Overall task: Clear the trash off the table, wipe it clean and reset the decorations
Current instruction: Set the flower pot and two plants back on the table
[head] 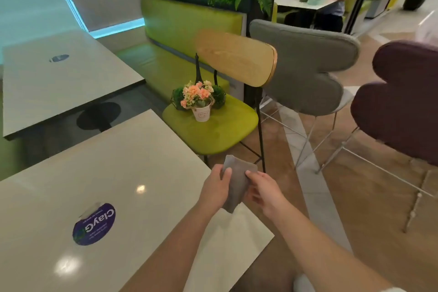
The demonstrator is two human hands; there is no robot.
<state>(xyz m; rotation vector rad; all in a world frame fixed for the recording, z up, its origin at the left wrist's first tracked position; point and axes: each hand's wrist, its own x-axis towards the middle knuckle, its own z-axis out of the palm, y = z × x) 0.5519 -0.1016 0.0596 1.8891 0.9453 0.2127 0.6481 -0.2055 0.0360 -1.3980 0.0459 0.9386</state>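
A folded grey cloth (238, 180) hangs over the right edge of the white table (123, 168). My left hand (216, 188) grips its left side and my right hand (262, 188) pinches its right side. A round purple sticker (94, 226) lies on the tabletop. The decorations stand on the green chair seat (213, 128) beyond the table: a white pot of pink flowers (199, 102), two dark green balls (219, 96) beside it, and a small black tower figure (196, 69) behind.
A second white table (59, 83) stands at the left, a green bench (180, 38) with planters behind. A grey chair (305, 66) and a dark purple chair (403, 102) stand on the brown floor at right. A person sits at a far table (303, 2).
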